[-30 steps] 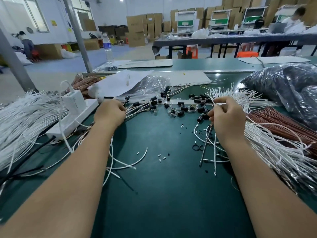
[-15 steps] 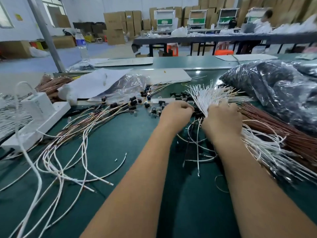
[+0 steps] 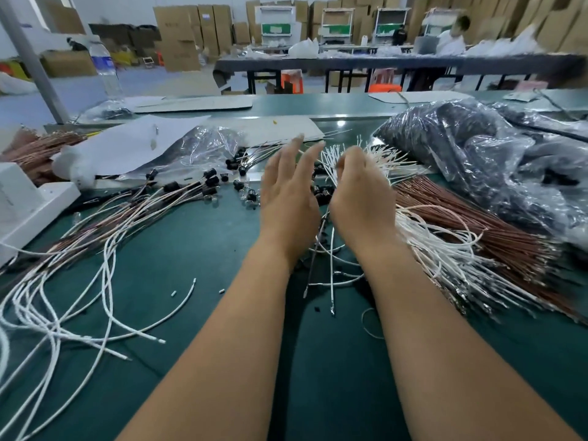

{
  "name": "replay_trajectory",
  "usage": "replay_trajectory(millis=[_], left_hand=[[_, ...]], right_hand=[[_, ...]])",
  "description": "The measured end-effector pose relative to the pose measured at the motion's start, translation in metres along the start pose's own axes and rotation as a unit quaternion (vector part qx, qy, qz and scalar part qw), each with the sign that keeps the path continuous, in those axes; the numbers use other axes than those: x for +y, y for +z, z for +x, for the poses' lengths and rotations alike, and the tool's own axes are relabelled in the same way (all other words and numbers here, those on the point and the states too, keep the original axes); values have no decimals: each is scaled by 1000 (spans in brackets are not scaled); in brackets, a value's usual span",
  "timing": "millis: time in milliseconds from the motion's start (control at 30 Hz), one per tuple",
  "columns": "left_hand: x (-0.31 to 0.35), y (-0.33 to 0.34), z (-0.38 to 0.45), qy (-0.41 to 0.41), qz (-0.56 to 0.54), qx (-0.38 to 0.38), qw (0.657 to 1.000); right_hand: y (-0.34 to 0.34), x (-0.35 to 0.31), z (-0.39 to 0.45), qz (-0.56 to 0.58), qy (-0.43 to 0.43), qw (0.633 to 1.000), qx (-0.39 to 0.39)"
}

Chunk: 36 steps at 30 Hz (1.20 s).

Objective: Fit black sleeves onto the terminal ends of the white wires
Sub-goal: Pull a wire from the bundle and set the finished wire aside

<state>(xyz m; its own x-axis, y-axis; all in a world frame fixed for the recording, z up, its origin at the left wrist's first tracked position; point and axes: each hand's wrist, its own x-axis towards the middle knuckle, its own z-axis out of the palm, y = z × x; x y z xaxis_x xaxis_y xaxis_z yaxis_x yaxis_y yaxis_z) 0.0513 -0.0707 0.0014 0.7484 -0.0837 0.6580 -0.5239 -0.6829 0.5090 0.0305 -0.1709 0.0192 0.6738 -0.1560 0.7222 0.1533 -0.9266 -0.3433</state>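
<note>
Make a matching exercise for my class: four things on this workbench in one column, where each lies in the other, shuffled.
Things:
1. water bottle
2. brown wires
3. black sleeves
4. left hand

Places:
A. right of the white wires
B. far left, at the table's back edge
C. fingers straight, beside the right hand
D. scattered left of both hands

Pairs: 1-B, 2-A, 3-D, 4-C

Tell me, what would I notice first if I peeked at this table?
Probably the two bare arms reaching up the middle: the left hand has straight, spread fingers, and the right hand curls into a fanned bunch of white wires. Small black sleeves lie scattered just left of the hands on the green table. A big shiny bag of dark parts sits at the far right.
</note>
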Motion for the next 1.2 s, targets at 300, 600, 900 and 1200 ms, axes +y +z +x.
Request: replay_trajectory(millis=[300, 600, 900, 1200], left_hand=[[-21, -23, 6, -14, 109, 6, 994], [-17, -26, 4, 37, 61, -44, 997], [-30, -26, 4, -66, 4, -7, 998], [-31, -28, 2, -154, -138, 45, 977]], right_hand=[[-10, 10, 7, 13, 140, 977, 160], [9, -11, -1, -119, -117, 983, -75], [12, 0, -2, -19, -37, 995, -91], [13, 2, -6, -43, 38, 996, -61]])
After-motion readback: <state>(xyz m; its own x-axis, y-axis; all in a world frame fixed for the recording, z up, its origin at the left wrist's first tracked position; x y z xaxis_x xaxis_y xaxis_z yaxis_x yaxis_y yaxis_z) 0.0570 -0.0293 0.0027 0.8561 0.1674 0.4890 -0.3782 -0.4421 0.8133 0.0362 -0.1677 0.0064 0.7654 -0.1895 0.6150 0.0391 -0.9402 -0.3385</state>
